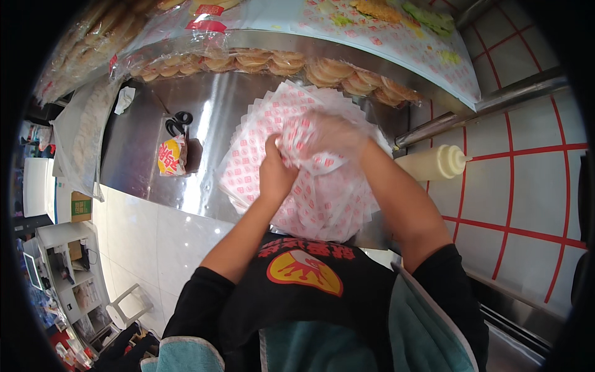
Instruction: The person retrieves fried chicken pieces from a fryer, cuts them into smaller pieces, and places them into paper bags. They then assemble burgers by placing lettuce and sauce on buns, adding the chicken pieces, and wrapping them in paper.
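Note:
A paper-wrapped bundle [297, 135] sits between my two hands above a fanned stack of red-printed wrapping paper [246, 167]. On its left side, my left hand [278, 169] grips the bundle with the thumb raised. My right hand [339, 137] is blurred by motion and lies over the bundle's right side, against the paper; its fingers cannot be made out. What the paper encloses is hidden. Further left on the steel counter [135, 153] stands a small packet in yellow and red wrap [172, 156], close to black-handled scissors [179, 123].
Bagged buns [279, 63] line the counter's back beneath a raised shelf [404, 65] carrying lettuce [427, 18] and a breaded fillet [376, 10]. A squeeze bottle [434, 162] lies near my right forearm. A plastic bag [81, 135] hangs at the left edge; a crumpled tissue [125, 100] lies nearby.

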Demonstrator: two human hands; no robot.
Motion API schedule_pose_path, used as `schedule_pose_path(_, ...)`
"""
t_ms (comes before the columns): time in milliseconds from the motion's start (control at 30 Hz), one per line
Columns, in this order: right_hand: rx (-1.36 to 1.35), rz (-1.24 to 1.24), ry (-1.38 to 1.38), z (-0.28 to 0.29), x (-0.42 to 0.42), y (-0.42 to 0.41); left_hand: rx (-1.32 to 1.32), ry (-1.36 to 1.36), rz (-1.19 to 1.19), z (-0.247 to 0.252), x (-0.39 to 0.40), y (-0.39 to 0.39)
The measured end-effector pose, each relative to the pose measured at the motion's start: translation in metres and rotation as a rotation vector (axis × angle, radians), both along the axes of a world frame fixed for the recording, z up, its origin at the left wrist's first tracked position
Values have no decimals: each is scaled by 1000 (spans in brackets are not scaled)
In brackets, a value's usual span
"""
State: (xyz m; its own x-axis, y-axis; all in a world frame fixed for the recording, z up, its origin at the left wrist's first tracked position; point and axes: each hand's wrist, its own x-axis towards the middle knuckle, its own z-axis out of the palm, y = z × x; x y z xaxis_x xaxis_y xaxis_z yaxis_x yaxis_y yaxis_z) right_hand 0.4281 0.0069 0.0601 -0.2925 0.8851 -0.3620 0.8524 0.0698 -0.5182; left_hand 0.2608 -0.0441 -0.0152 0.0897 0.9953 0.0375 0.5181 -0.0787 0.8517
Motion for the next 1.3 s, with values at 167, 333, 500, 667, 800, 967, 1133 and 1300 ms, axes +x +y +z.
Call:
schedule_pose_path(167, 546, -159, 336, 93, 43, -40, 292, -99, -304, 118, 24, 22)
schedule_pose_path(333, 406, -606, 676, 151, 55, -110, 673, -90, -709, 181, 47, 3)
schedule_pose_path(500, 719, -905, 1100, 139, 28, -187, 615, -10, -1106, 209, 60, -9)
schedule_pose_path(667, 1036, -1128, 927, 142, 11, -212, 896, -84, -1217, 218, 83, -18)
schedule_pose_path(800, 1359, -999, 709, 131, 21, -223, 1032, -323, -1294, 224, 88, -22)
schedule_pose_path(967, 830, -1164, 931, 134, 20, -205, 500, -395, -1075, 206, 81, -17)
schedule_pose_path(1133, 161, -1014, 1080, 63, 14, -134, -108, -75, -754, 109, 26, 19)
schedule_pose_path(1300, 127, -932, 642, -33, -14, -62, -448, -82, -439, 32, -17, 51)
